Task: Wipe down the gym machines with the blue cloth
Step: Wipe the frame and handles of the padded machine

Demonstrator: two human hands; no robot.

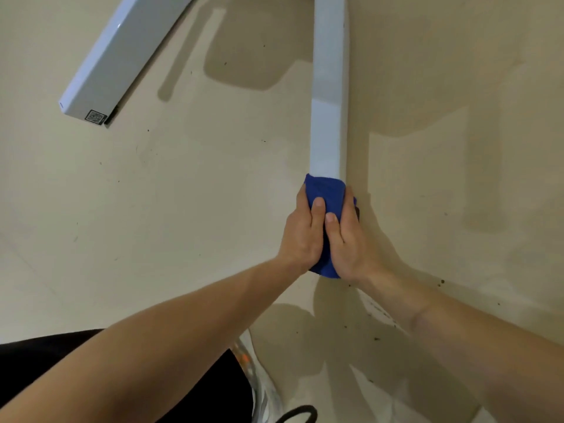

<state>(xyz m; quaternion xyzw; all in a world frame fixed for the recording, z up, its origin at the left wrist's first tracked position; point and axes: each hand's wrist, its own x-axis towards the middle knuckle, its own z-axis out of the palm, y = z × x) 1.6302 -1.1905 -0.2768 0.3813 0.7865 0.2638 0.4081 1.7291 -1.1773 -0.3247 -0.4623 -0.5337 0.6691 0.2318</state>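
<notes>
A white square metal beam (329,96) of a gym machine runs from the top of the view down to the middle. The blue cloth (331,190) is wrapped round the near end of this beam. My left hand (300,235) grips the cloth and beam from the left, thumb lying on top. From the right, my right hand (349,239) grips the same cloth, its thumb beside the left one. The beam's end under the cloth is hidden.
A second white beam (106,65) with a small QR label lies at the upper left above the beige floor (183,193). Dark specks of dirt dot the floor at the right. My black clothing and a shoe show at the bottom edge.
</notes>
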